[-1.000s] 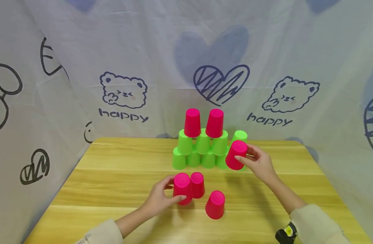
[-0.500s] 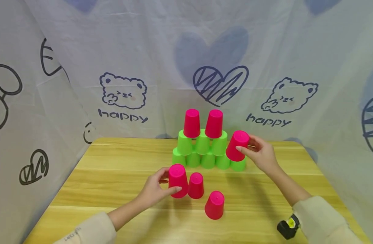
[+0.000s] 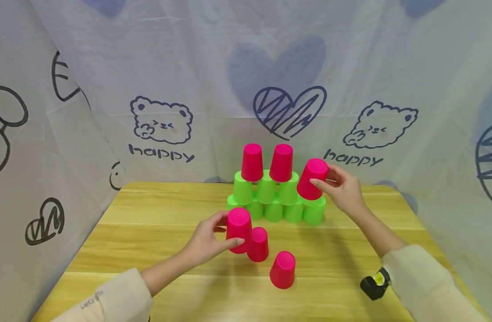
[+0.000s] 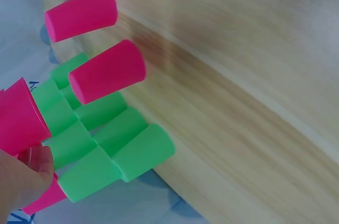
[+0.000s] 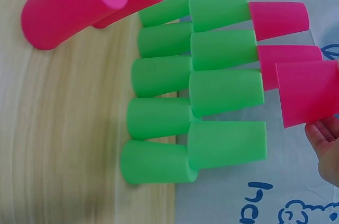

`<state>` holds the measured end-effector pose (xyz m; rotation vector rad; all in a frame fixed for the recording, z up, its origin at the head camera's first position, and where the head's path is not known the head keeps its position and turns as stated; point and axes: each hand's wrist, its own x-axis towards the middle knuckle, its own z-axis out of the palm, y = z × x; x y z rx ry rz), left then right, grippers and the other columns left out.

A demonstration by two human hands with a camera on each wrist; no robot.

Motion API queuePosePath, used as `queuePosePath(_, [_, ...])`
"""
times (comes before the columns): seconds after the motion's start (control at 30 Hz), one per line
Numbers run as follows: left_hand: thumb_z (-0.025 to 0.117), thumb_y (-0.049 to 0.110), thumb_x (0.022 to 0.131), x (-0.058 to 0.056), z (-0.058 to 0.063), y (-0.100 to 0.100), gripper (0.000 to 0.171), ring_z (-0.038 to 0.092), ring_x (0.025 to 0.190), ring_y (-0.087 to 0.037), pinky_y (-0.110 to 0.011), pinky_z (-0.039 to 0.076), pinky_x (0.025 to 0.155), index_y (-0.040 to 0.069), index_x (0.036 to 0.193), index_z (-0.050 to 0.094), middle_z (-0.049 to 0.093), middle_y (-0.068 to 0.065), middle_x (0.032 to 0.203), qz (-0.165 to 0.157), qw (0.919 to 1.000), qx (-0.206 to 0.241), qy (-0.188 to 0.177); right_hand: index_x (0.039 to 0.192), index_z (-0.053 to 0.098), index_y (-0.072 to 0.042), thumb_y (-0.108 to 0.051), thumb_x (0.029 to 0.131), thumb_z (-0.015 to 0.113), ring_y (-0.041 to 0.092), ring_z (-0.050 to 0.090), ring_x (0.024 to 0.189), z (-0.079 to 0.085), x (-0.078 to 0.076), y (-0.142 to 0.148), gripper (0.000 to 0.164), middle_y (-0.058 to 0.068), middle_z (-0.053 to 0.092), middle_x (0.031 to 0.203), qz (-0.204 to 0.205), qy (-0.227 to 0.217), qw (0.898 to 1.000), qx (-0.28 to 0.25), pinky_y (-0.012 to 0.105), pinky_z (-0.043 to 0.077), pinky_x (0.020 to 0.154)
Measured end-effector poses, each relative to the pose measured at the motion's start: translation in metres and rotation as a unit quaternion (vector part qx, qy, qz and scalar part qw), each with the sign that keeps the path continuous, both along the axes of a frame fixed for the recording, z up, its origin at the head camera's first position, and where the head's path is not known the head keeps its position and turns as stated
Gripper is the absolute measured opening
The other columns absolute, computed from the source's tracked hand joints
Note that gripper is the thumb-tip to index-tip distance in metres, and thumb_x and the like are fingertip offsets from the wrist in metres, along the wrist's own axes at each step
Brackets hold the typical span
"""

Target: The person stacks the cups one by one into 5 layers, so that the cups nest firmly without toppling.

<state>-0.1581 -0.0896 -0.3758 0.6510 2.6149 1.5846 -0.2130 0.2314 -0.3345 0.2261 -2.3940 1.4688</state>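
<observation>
My left hand grips an upside-down pink cup above the table. Just behind it stands another pink cup, and a third pink cup stands nearer the front. My right hand holds a pink cup, slightly tilted, at the right end of a stack of upside-down green cups. From the right wrist view, this held cup is above the upper green row, apart from it. Two pink cups sit on the upper green row. In the left wrist view my left hand is partly visible.
The wooden table reaches back to a pale curtain printed with hearts, bears and lettering. The green stack has two rows near the table's back edge. A black device with a yellow patch hangs at the right sleeve.
My right hand has lifted its pink cup higher, uncovering the lower green cup at the right end. The left hand has raised its cup; it went slightly left, then back right.
</observation>
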Motion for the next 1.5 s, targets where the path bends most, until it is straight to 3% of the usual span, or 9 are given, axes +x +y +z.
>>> queuePosePath(0.13, [0.077,0.014,0.074,0.0,0.007,0.003,0.051,0.061,0.097,-0.022,-0.035,0.053,0.084,0.005,0.119,0.056,0.066,-0.007,0.105,-0.005,1.0,0.002,0.004,0.124,0.055,0.001,-0.015,0.082,0.07,-0.013,0.056,0.083,0.003,-0.004,-0.001,0.048,0.025,0.063,0.109,-0.005,-0.001,1.0,0.001,0.006,0.048,0.077])
queuePosePath(0.53, [0.076,0.017,0.076,-0.009,0.025,0.005,0.051,0.062,0.096,-0.024,-0.033,0.054,0.083,0.001,0.118,0.054,0.066,-0.012,0.105,-0.005,0.9993,0.004,0.038,0.126,0.054,-0.002,-0.023,0.084,0.069,-0.012,0.054,0.085,0.004,-0.015,0.001,0.05,0.021,0.063,0.114,-0.027,-0.014,1.0,0.007,0.007,0.048,0.079])
queuePosePath(0.83, [0.077,0.014,0.075,-0.01,0.035,0.006,0.054,0.062,0.098,-0.023,-0.034,0.054,0.085,0.003,0.122,0.053,0.066,-0.01,0.109,0.0,0.9995,0.009,0.031,0.126,0.054,-0.003,-0.025,0.083,0.07,0.014,0.06,0.098,0.006,-0.023,-0.003,0.051,0.018,0.063,0.115,-0.041,-0.025,0.999,0.004,0.011,0.05,0.081])
queuePosePath(1.1, [0.076,0.013,0.075,-0.015,0.044,0.009,0.054,0.062,0.098,-0.023,-0.031,0.054,0.084,0.003,0.123,0.053,0.065,-0.011,0.109,0.002,0.9989,0.014,0.046,0.128,0.054,-0.003,-0.024,0.083,0.07,-0.002,0.056,0.089,0.003,-0.032,-0.004,0.052,0.018,0.063,0.116,-0.053,-0.032,0.998,-0.01,0.011,0.05,0.082])
queuePosePath(1.33, [0.076,0.014,0.076,-0.022,0.051,0.012,0.052,0.061,0.099,-0.024,-0.034,0.054,0.084,0.003,0.121,0.053,0.064,-0.012,0.109,0.004,0.9987,0.023,0.045,0.129,0.052,-0.001,-0.022,0.084,0.069,0.027,0.06,0.105,-0.001,-0.039,-0.006,0.053,0.021,0.062,0.118,-0.053,-0.035,0.998,-0.015,0.016,0.051,0.084])
queuePosePath(1.5, [0.075,0.014,0.077,-0.024,0.051,0.011,0.049,0.061,0.099,-0.026,-0.038,0.054,0.085,0.002,0.12,0.053,0.064,-0.014,0.108,0.005,0.9987,0.031,0.041,0.128,0.052,0.001,-0.019,0.084,0.069,0.03,0.059,0.107,-0.005,-0.046,-0.008,0.051,0.022,0.061,0.118,-0.059,-0.035,0.998,-0.018,0.03,0.052,0.091])
